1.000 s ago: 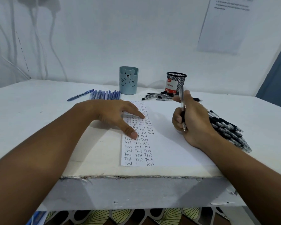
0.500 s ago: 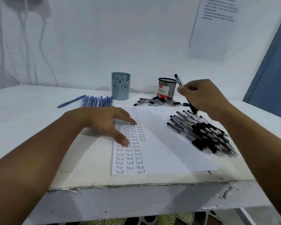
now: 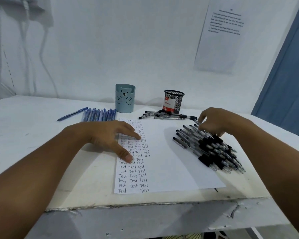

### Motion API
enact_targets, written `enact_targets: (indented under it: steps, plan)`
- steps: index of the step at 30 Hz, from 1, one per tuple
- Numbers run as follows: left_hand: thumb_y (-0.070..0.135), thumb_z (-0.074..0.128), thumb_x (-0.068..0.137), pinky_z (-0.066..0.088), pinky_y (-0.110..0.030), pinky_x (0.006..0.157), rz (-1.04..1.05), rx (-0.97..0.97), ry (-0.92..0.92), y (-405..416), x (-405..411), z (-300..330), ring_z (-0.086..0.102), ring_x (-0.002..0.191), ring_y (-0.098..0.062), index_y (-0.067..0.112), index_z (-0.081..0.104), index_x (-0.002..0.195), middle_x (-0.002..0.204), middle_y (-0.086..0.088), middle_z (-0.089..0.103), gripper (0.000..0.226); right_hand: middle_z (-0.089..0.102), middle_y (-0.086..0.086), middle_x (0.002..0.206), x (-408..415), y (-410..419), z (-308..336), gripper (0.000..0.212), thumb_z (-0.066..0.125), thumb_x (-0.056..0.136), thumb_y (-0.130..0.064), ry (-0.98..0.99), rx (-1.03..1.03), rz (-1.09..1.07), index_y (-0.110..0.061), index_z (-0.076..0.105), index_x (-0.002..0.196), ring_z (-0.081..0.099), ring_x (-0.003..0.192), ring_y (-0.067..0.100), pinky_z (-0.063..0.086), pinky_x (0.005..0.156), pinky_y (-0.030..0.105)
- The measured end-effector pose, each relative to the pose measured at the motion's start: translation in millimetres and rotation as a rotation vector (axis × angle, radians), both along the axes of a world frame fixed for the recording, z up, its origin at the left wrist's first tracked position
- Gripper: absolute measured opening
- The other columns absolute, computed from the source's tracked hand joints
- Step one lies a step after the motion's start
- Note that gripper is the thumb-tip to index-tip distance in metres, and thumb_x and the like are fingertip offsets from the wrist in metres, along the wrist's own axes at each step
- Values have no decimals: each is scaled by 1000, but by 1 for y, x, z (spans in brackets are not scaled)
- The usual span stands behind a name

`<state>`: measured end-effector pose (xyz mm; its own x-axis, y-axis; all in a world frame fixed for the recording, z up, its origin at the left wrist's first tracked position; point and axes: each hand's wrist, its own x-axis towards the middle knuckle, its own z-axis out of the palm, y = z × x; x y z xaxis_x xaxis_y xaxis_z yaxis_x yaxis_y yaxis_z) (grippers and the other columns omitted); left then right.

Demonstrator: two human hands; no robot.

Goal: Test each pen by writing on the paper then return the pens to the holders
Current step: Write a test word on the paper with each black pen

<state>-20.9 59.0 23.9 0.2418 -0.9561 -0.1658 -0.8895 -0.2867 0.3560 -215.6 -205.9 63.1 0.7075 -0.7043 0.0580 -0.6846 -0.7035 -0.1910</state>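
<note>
Landmark: the sheet of paper (image 3: 162, 157), lying near the front edge of the white table (image 3: 33, 128); all places below are given relative to it.
Single blue pen (image 3: 72, 114): far left of the paper, lying apart from its row, one in number.
Row of blue pens (image 3: 98, 115): left of the paper's top corner, laid side by side, about ten though they overlap too much for a firm count; probably sorted as already tested.
Left hand (image 3: 109, 135): flat on the paper's left edge, fingers straight and spread over the columns of "Test", gripping nothing; it likely pins the sheet so it cannot slide while writing.
Bear pen holder (image 3: 125, 98): behind the paper's top left corner, upright; no pens show above its rim.
Mesh pen holder (image 3: 174, 100): behind the paper's top right, upright, likewise showing no pens.
Loose black pens (image 3: 166, 115): just behind the paper's top edge, roughly half a dozen.
Pile of black pens (image 3: 209, 149): on the paper's right edge, dozens, too many to count.
Right hand (image 3: 216, 121): at the far end of that pile, fingers curled down among the pens, apparently picking one; whether it has one gripped cannot be told.
</note>
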Motion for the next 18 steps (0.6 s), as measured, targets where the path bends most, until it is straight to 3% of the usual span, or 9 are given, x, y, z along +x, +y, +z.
enact_targets:
  steps: [4, 8, 11, 15, 18]
  plan:
    - [93, 62, 32, 15, -34, 116, 3, -9, -1, 0, 1, -2, 23, 132, 2, 73, 42, 112, 148, 27, 25, 85, 64, 15, 71, 3, -4, -1, 27, 56, 86, -13, 24, 50, -19, 4, 67, 104, 54, 53, 26, 46, 51, 27]
    - [90, 64, 34, 14, -32, 115, 10, -22, 4, -2, 3, -3, 22, 129, 4, 72, 43, 114, 146, 28, 25, 85, 74, 21, 86, 6, -5, 3, 25, 56, 89, -18, 59, 24, -12, 1, 69, 98, 62, 57, 27, 47, 53, 26]
    - [87, 65, 43, 15, -28, 112, 18, -48, -16, -2, 5, -4, 25, 129, 5, 65, 47, 121, 142, 29, 29, 83, 69, 15, 73, 16, -6, 5, 23, 58, 92, -26, 44, -94, -25, -5, 68, 94, 58, 54, 24, 49, 59, 26]
    - [66, 64, 71, 33, -27, 110, 60, -231, -85, -6, 13, -9, 47, 120, 5, 45, 64, 116, 130, 26, 54, 49, 66, 12, 106, 49, -16, 2, 20, 62, 90, -23, -61, -210, 32, -10, 64, 105, 62, 94, 32, 53, 86, 38]
    - [46, 70, 81, 48, -28, 96, 98, -341, -77, -10, 22, -14, 59, 99, 4, 38, 72, 102, 111, 21, 67, 23, 63, 11, 115, 74, -17, -1, 24, 59, 89, -12, -22, -231, 92, -10, 62, 112, 61, 103, 31, 53, 90, 40]
